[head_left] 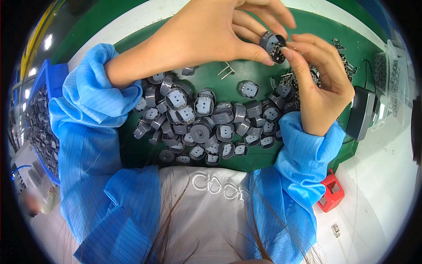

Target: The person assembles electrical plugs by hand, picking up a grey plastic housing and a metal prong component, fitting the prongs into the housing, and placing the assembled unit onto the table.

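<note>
Above the far part of the green table, my left hand (215,35) grips a small dark grey plastic housing (267,41) between thumb and fingers. The housing is tilted, its open side toward my right hand (323,81). Right thumb and forefinger pinch a small metal pin part (275,51) at that open side; the fingertips partly cover it, so how deep it sits is hidden. Below my hands lies a heap of similar grey housings (202,105) with light grey inner faces. One housing (249,89) lies apart from the heap. Two-pronged metal pieces (227,70) rest near the left hand.
More metal pieces (345,64) are piled behind my right hand. A blue bin (55,79) of housings stands at the left. On the right are a dark grey box-shaped device (361,113), a clear plastic container (391,75) and a red plastic holder (332,192).
</note>
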Motion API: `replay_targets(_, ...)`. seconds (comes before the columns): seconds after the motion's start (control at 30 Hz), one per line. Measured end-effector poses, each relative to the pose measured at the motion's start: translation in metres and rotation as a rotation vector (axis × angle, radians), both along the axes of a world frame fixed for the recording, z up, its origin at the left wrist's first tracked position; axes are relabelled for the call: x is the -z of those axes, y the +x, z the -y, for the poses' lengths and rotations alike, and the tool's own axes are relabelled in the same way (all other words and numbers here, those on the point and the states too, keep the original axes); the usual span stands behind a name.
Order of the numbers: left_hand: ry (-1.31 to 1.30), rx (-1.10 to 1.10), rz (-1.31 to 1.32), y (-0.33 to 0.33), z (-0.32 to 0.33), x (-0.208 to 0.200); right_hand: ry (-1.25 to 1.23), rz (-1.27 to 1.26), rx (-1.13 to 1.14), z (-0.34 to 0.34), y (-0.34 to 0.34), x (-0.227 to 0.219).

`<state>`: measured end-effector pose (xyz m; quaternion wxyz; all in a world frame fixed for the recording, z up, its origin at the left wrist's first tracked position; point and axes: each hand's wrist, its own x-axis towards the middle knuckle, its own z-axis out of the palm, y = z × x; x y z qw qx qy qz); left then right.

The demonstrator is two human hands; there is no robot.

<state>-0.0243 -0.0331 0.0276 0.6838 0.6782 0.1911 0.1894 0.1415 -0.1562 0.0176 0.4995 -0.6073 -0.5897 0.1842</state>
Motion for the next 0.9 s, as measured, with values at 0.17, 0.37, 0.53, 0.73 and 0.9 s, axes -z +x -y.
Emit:
replay_targets(0.17,0.263,0.113,0.232,-0.003,-0.003,0.011,0.048,0.127,0.056,0.001,-0.005,0.001)
replay_targets(0.37,0.433,0.137,0.449,-0.002,-0.007,0.03,0.044,0.093,0.12,0.001,-0.015,0.001)
replay_targets(0.53,0.128,0.065,-0.073,-0.005,0.002,0.002,0.163,0.329,0.105,-0.001,-0.01,0.001)
replay_targets(0.73,-0.227,0.081,-0.107,-0.005,-0.009,0.013,0.222,0.36,0.02,-0.006,-0.023,0.006)
replay_targets(0.9,-0.068,0.047,-0.148,-0.003,-0.005,-0.005,-0.137,-0.287,-0.125,-0.004,-0.023,0.012)
